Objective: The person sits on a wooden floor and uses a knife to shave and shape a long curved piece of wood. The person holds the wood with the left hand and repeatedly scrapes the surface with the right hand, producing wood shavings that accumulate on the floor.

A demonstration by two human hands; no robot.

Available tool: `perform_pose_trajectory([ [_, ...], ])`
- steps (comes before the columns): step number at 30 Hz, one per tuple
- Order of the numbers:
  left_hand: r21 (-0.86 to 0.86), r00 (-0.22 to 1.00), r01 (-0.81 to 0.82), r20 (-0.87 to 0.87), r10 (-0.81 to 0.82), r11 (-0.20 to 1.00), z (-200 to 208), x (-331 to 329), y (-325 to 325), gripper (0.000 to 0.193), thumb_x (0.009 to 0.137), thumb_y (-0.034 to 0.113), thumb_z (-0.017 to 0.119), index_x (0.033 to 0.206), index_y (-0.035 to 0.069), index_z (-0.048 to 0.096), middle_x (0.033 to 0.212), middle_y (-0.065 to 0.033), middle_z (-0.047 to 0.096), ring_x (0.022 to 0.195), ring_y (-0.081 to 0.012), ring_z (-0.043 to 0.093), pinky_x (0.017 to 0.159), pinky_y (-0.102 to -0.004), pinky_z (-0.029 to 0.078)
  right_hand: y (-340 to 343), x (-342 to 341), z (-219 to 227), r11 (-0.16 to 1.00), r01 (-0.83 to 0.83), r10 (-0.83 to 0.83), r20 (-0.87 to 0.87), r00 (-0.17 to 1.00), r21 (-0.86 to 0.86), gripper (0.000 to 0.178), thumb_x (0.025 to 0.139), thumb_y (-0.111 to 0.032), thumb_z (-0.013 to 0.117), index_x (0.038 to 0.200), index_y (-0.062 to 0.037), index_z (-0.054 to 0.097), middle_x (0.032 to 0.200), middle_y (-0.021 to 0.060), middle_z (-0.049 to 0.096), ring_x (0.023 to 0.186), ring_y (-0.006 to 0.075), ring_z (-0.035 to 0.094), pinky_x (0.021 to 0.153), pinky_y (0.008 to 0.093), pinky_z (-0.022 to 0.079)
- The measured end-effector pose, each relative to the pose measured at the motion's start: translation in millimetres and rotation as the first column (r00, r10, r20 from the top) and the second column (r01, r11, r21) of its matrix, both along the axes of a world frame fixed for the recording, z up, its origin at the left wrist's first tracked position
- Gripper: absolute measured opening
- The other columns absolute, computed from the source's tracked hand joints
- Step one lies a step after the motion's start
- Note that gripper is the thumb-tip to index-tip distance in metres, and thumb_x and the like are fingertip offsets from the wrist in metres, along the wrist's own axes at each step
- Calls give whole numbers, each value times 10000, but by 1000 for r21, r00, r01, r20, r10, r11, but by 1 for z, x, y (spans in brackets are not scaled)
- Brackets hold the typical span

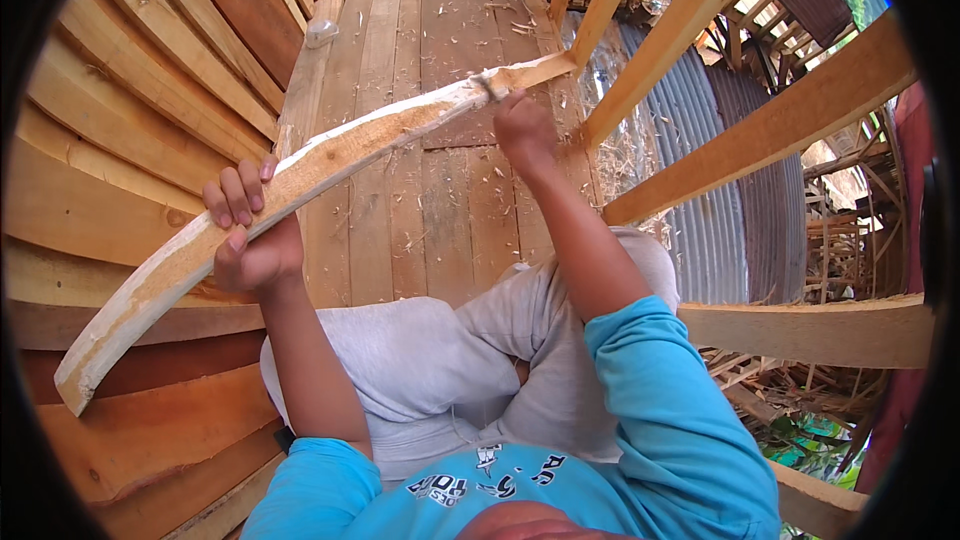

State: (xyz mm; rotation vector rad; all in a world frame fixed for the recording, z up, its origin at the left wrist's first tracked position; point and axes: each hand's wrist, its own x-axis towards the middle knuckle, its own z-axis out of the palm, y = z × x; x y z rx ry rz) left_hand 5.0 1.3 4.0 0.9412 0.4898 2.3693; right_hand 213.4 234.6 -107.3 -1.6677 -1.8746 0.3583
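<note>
A long wooden plank (370,140), white along its edges and bare tan wood in its middle, slants across in front of me from low left to upper right. My left hand (245,225) is wrapped round it left of its middle, fingers on top and thumb on the near side. Closed in a fist, my right hand (525,128) is at the near edge toward the plank's far right end. A thin dark blade (486,88) juts from this fist across the plank; its handle is hidden in my fingers.
Wood shavings lie scattered over the plank floor (450,185). Stacked boards (120,165) line the left side. Upright timbers (775,130) form an open frame at right, with corrugated metal sheets (700,210) beyond. A small clear object (321,33) sits at far left.
</note>
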Motion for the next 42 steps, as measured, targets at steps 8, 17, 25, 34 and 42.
perform_pose_trajectory([
  [8, 3, 1000, -24, 5, 24, 1000, -7, -10, -8, 347, 579, 206, 663, 739, 218, 355, 684, 62, 341, 708, -111, 366, 913, -298, 348, -66, -41, 34, 952, -307, 306, -49, 951, -7, 566, 986, -291, 351, 620, 13, 657, 657, 268, 642, 618, 462, 646, 672, 545, 537],
  [17, 12, 1000, 1, -11, -1, 1000, -4, -7, -4, 331, 573, 179, 620, 753, 203, 343, 694, 44, 337, 718, -131, 356, 919, -329, 337, -28, -18, -19, 984, -101, 99, 20, 995, 144, 544, 964, -293, 369, 614, 3, 661, 644, 258, 640, 635, 431, 665, 654, 520, 550],
  [25, 48, 999, 39, -1, -39, 998, -3, -5, 0, 322, 568, 156, 606, 754, 194, 346, 695, 26, 342, 729, -134, 360, 920, -341, 331, 16, 33, -23, 960, 3, -12, -30, 999, -281, 629, 1006, -421, 289, 1031, 63, 689, 1023, 299, 679, 1051, 464, 631, 940, 501, 488],
  [34, 44, 1000, 15, 9, -16, 999, -3, -8, -5, 330, 561, 158, 605, 746, 197, 334, 679, 35, 332, 715, -130, 349, 899, -333, 332, -46, 8, 40, 469, -674, -4, -764, 645, -571, 567, 993, -485, 309, 543, -142, 344, 481, -7, 294, 391, 141, 223, 388, 345, 193],
  [42, 40, 1000, 6, 15, -6, 999, -3, -6, -1, 328, 566, 168, 600, 749, 198, 329, 685, 38, 331, 715, -129, 344, 898, -330, 328, -27, 17, 25, -107, -662, -125, -651, 749, -741, 432, 932, -347, 299, 534, -197, 228, 450, -37, 163, 385, 114, 123, 386, 325, 113],
])
